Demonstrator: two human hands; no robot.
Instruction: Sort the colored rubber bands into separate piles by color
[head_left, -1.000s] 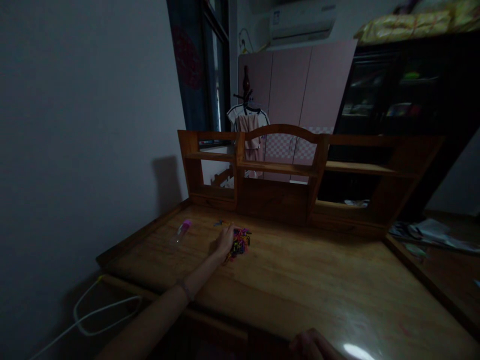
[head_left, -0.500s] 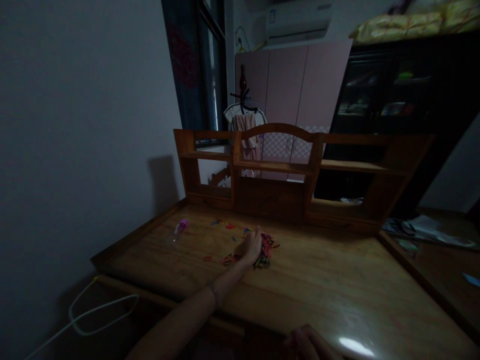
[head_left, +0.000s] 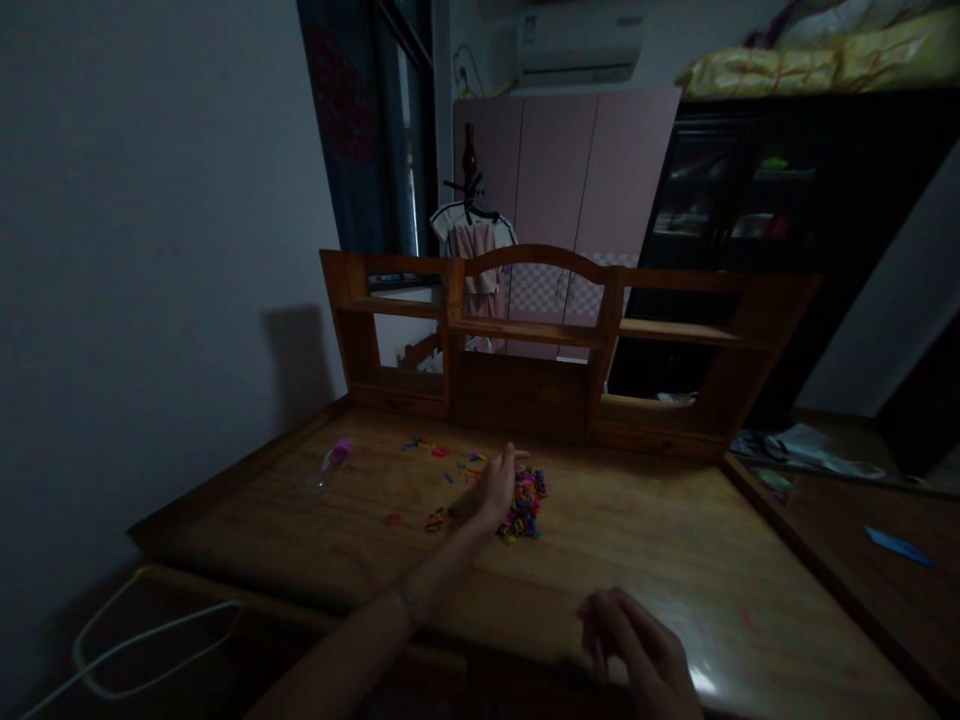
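On the wooden desk (head_left: pixel 622 540) lies a pile of small multicoloured bands (head_left: pixel 529 500), too small to make out singly. Against its left side is my left hand (head_left: pixel 496 488), held on edge, with a finger stretched out over the far side of the pile. I see nothing held in it, though its palm side is partly hidden. My right hand (head_left: pixel 634 640) hovers over the near edge of the desk, fingers loosely bent and apart, with nothing visible between them. Loose bands (head_left: pixel 435 520) and small coloured pieces (head_left: pixel 439 453) are scattered left of the pile.
A clear bottle with a purple cap (head_left: pixel 341 450) lies at the desk's left. A wooden shelf unit (head_left: pixel 525 330) rises along the back edge. A white cable (head_left: pixel 157 630) hangs by the near left corner. A blue flat item (head_left: pixel 896 545) rests on the surface at right.
My left hand's finger now stretches out over the pile, whose bands show in brighter colours. My right hand has come up further into view. The camera view has shifted slightly right.
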